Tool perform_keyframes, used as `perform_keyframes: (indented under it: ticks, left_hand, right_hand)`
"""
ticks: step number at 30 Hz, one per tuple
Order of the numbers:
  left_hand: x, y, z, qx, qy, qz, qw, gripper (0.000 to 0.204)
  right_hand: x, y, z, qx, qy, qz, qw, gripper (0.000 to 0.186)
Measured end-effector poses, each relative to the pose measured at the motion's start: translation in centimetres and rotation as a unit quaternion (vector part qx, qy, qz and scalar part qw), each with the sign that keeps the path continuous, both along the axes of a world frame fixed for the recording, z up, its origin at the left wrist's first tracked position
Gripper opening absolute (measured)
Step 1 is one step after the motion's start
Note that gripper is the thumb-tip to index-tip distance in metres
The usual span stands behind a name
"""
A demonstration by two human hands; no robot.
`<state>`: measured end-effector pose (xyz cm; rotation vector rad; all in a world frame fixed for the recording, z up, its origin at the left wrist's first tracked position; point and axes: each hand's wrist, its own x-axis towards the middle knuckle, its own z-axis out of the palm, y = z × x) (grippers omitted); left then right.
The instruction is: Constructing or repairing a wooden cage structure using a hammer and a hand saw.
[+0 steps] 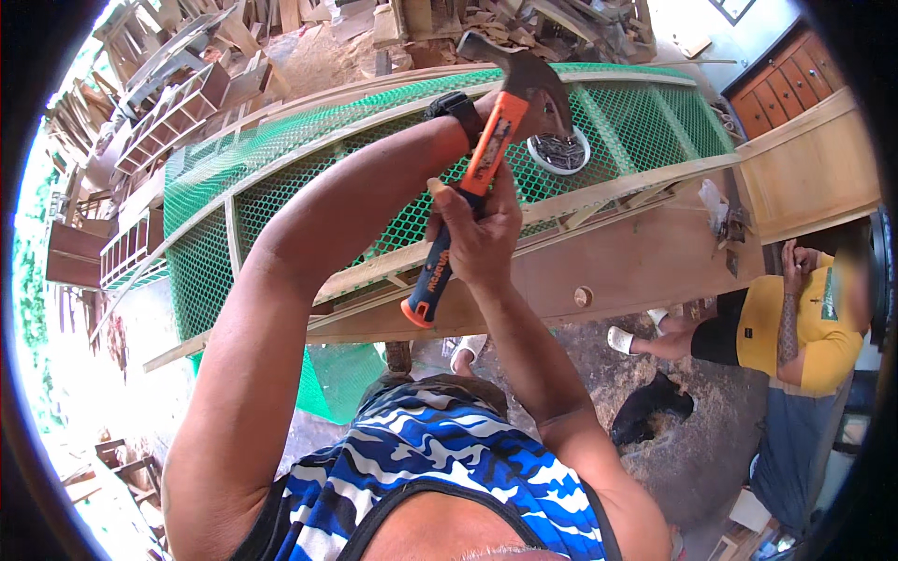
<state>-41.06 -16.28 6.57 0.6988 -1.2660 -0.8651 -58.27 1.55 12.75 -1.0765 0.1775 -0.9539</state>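
My right hand (486, 229) is closed round the dark blue and orange handle of a claw hammer (496, 140), held up above the work with its steel head at the top. My left hand (535, 117) reaches out behind the hammer head, a black watch (456, 110) on its wrist; its fingers are mostly hidden. Close beside that hand, a white bowl (562, 171) of nails rests on green plastic mesh (374, 234). The mesh is spread over a long wooden frame (608, 190), which lies across a brown board surface (645, 243).
Scrap wood (533, 28) is piled beyond the frame. At the right stands a person in a yellow shirt (823, 332), hands together. A black dog (650, 407) lies on the floor. A drawer cabinet (786, 79) is at the far right, and a tape roll (584, 296) sits on the board.
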Motion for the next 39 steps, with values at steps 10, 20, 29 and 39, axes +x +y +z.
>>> perform_keyframes:
  ticks: [10, 20, 29, 39]
  left_hand:
    - [1.9, 7.2, 6.2, 0.059, -0.498, 0.288, 0.816, 0.029]
    - [19.2, 34.6, 14.0, 0.194, -0.179, 0.165, 0.95, 0.032]
    - [21.4, 46.4, 8.8, 0.267, -0.181, 0.37, 0.871, 0.023]
    - [18.3, 45.8, 6.8, 0.349, -0.212, 0.439, 0.8, 0.02]
  right_hand:
    - [0.0, 0.5, -2.3, -0.079, 0.089, -0.132, 0.984, 0.029]
    - [-0.7, -0.1, -0.7, -0.129, 0.149, -0.132, 0.971, 0.052]
    - [4.4, 6.8, 6.6, -0.14, 0.325, 0.046, 0.934, 0.059]
    - [11.4, 9.1, 10.0, -0.306, 0.368, 0.222, 0.85, 0.07]
